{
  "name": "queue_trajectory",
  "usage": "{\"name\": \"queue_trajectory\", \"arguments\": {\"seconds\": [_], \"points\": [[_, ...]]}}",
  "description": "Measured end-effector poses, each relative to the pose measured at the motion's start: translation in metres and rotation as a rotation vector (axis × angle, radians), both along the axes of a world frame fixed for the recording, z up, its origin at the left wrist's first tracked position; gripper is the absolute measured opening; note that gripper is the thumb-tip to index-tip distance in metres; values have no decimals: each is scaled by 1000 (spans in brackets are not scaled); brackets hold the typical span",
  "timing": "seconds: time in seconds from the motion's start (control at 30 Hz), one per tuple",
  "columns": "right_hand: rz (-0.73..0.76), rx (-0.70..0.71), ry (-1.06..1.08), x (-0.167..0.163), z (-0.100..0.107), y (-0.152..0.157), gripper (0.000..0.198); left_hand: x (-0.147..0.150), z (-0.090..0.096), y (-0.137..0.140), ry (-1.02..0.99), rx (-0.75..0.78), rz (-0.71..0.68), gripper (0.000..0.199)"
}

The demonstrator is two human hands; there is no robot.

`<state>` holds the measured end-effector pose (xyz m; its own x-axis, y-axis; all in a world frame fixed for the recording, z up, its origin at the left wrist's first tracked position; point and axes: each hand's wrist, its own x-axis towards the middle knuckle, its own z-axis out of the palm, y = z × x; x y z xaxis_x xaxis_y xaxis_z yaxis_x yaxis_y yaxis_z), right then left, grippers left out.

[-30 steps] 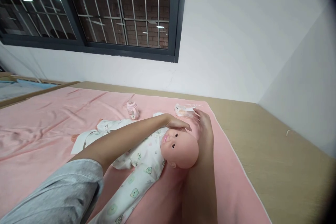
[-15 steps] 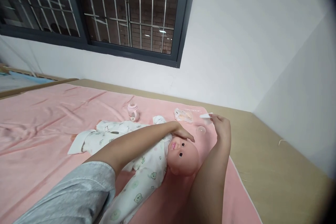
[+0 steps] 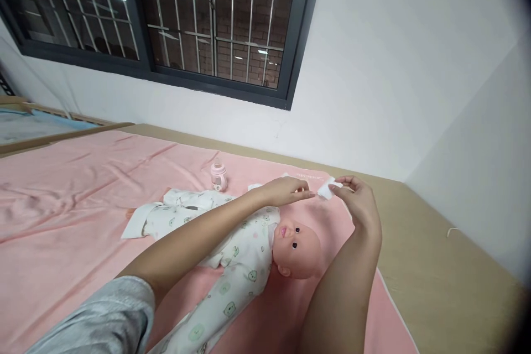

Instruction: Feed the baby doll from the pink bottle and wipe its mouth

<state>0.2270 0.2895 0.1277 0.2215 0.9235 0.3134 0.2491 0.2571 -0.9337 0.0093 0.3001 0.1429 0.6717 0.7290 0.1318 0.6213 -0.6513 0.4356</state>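
Note:
My right hand [image 3: 360, 203] pinches a small, soft-looking white piece, perhaps tissue or a cotton pad [image 3: 326, 189], above the far right corner of the pink blanket [image 3: 136, 163]. From the left, my left hand [image 3: 288, 191] reaches close to that piece, thumb and fingertips apart and nothing visible in them. Below my hands lies a baby doll [image 3: 296, 251] on its back, its bald head to the right, in a white suit with green animal prints. My left forearm crosses over the doll's body. The plastic packet behind my left hand is mostly hidden.
A pink baby bottle [image 3: 218, 176] stands on the blanket beyond the doll. A wooden surface [image 3: 431, 254] extends at the right, with white walls behind and a barred window [image 3: 219, 22] above. A wooden-railed bed [image 3: 50, 130] is at far left.
My left hand has lifted off the doll's head and moved up beside the white piece. That piece has turned and looks broader. The view has shifted slightly left.

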Motion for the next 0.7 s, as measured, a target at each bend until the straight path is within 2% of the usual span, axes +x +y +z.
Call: {"name": "queue_trajectory", "arguments": {"seconds": [0.13, 0.23, 0.3, 0.33, 0.43, 0.57, 0.7], "points": [[188, -52, -137, -13, 20, -22, 33, -18, -2, -22, -338, 124, 38, 57], [394, -20, -242, -23, 32, -38, 28, -25, -7, -30, -473, 117, 3, 69], [510, 26, -276, -27, 36, -45, 27, -29, -9, -31, -504, 60, -26, 63], [544, 41, -281, -29, 37, -48, 28, -31, -10, -32, -517, 21, -51, 52], [591, 45, -257, -34, 38, -48, 31, -40, -7, -33, -563, -68, -153, 21], [622, 24, -195, -37, 37, -40, 36, -58, 4, -42, -596, -56, -214, 16], [557, 19, -141, -28, 27, -26, 37, -77, 20, -53, -594, -81, -309, 11]]}}
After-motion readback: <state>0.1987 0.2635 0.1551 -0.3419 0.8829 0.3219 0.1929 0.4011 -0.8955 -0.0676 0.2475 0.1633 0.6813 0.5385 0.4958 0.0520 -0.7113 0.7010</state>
